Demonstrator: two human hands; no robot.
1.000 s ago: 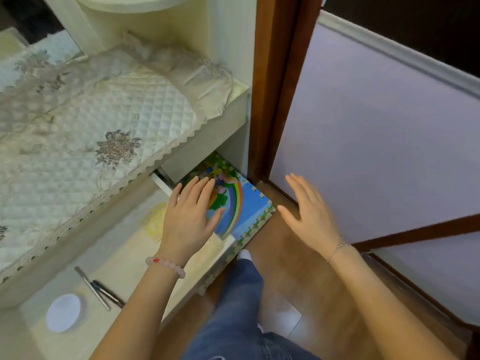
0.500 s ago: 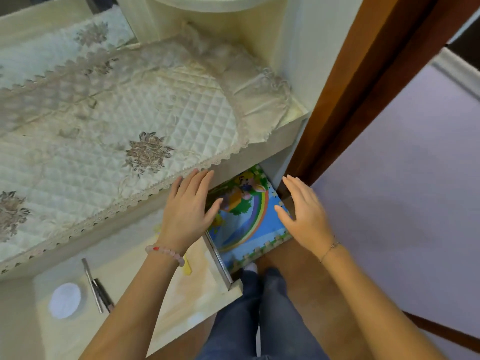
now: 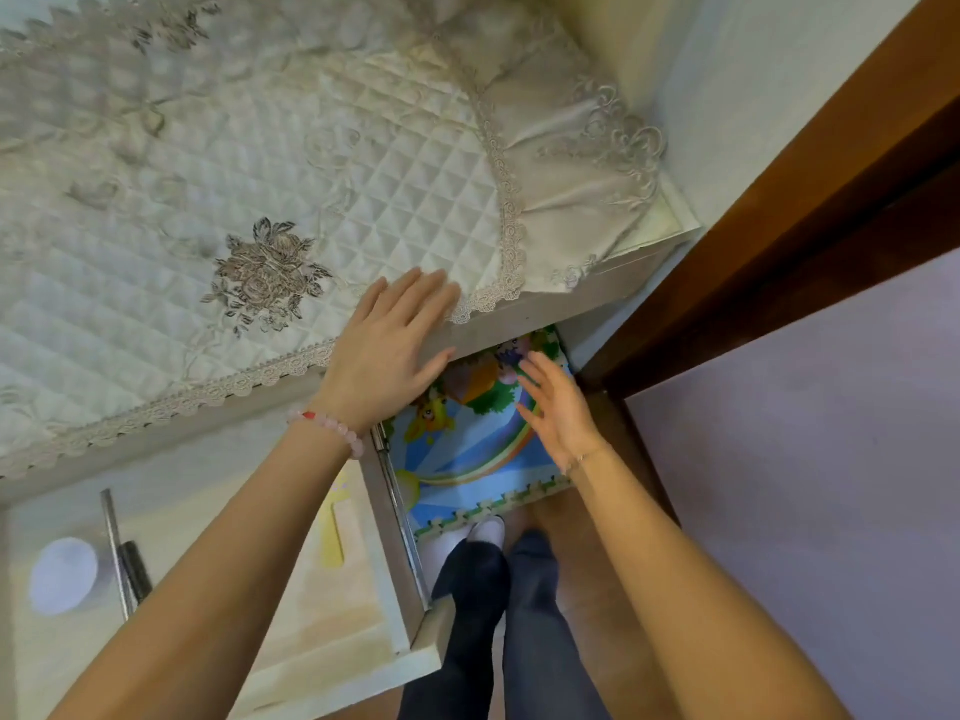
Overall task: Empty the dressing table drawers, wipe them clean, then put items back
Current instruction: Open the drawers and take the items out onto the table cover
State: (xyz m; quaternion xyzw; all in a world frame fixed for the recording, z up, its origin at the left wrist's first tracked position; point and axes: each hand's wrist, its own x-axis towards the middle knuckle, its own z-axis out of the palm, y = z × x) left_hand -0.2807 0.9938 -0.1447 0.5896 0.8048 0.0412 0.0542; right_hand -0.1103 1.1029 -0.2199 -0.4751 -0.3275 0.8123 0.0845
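Left hand flat and empty on the quilted cloth at the tabletop's edge, right hand spread open, holding nothing, over the colourful mat, the person should lift the white lid and pens from the pulled-out drawer before wiping.

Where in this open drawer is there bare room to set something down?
In the drawer, the front right corner, between the yellow piece and the front wall, is bare. So is the strip behind the white disc. The left side is crowded: disc, metal stick, dark pencil.
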